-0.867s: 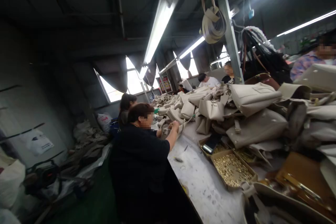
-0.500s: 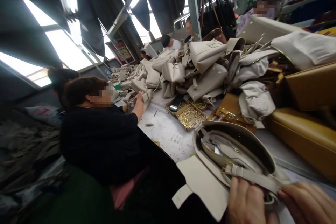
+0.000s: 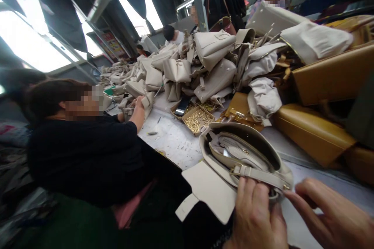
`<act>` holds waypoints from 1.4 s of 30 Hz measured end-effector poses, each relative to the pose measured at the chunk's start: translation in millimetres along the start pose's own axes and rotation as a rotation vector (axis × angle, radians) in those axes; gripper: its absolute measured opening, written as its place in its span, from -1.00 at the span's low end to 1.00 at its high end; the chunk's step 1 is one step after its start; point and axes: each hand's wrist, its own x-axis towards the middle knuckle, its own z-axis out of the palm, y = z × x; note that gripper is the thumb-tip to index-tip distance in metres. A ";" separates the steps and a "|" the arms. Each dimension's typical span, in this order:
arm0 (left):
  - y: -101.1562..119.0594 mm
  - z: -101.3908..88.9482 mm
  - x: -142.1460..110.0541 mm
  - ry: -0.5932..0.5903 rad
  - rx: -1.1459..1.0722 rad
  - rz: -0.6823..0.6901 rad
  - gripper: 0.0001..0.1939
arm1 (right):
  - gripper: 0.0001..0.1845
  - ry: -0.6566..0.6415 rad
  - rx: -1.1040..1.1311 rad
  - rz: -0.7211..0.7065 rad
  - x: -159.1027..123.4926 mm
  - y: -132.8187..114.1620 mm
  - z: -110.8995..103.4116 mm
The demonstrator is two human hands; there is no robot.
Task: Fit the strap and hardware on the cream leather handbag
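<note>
A beige handbag (image 3: 217,198) stands at the table edge with its flap hanging down toward me and its mouth open. Inside it a lining with a zip pocket shows. Along the near rim runs a beige strap (image 3: 263,177) with a gold buckle. My left hand (image 3: 257,214) is closed on the bag's near side, its fingertips under the strap and its thumb hidden in part. At the strap's right end, a fingertip of my right hand (image 3: 330,210) meets a small gold stud (image 3: 285,187); the other fingers are curled.
Beyond the bag, cardboard boxes (image 3: 191,132) hold small gold fittings and a phone (image 3: 183,106). Beige bags (image 3: 214,81) are heaped along the table (image 3: 175,144). Brown bags (image 3: 312,132) lie at right. A co-worker in black (image 3: 87,159) sits at left, handling a beige piece.
The view has swung, so the bag and both hands appear farther left and slightly higher. The right hand has shifted off the strap's end, now leaving the gold stud visible. The left hand keeps its hold.
</note>
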 end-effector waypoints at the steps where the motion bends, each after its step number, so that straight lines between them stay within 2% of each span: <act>1: 0.7 -5.7 2.2 -0.051 0.006 0.028 -0.64 | -0.62 -0.001 0.006 0.005 5.4 -8.2 -2.0; 4: -3.1 -14.6 7.0 -0.150 0.067 0.089 -0.58 | -0.69 -0.029 0.014 0.035 18.8 -21.7 -0.4; 10: -12.7 -11.9 6.6 -0.140 0.083 0.139 -0.63 | -0.82 -0.100 0.040 0.046 20.3 -21.0 0.6; 13: -12.9 -11.8 5.7 -0.135 0.098 0.153 -0.63 | -0.87 -0.059 0.114 0.012 15.7 -18.9 0.1; 18: -12.1 -12.3 6.9 -0.135 0.117 0.148 -0.61 | -0.81 -0.007 0.240 -0.025 13.5 -14.5 0.5; 25: -11.9 -12.1 5.9 -0.133 0.115 0.114 -0.61 | -0.80 0.178 0.329 0.119 13.6 -13.5 -9.9; 27: -11.0 -10.2 0.0 -0.108 0.130 0.091 -0.57 | -0.82 0.195 0.318 0.108 23.0 -13.5 -15.4; 30: -11.8 -1.9 -7.9 -0.028 0.120 0.052 -0.54 | -0.85 0.241 0.261 0.029 60.2 -11.6 -29.4; 33: -19.6 6.4 -5.8 0.052 -0.001 0.045 -0.67 | -0.90 0.265 0.213 -0.084 125.1 -10.9 -39.9; 35: -26.8 4.7 -3.0 0.112 -0.087 0.050 -0.78 | -0.95 0.214 0.206 -0.200 173.9 -14.7 -33.4; 38: -36.1 -11.1 -5.6 0.242 -0.092 0.023 -0.85 | -0.90 0.033 0.205 -0.327 235.2 -23.3 6.2; 39: -37.7 -19.4 -7.8 0.254 -0.065 0.005 -0.85 | -0.88 -0.084 0.208 -0.338 249.8 -25.8 25.0; 42: -34.3 -50.1 -13.1 0.164 -0.012 -0.076 -0.92 | -0.81 -0.277 0.160 -0.351 271.6 -31.8 79.6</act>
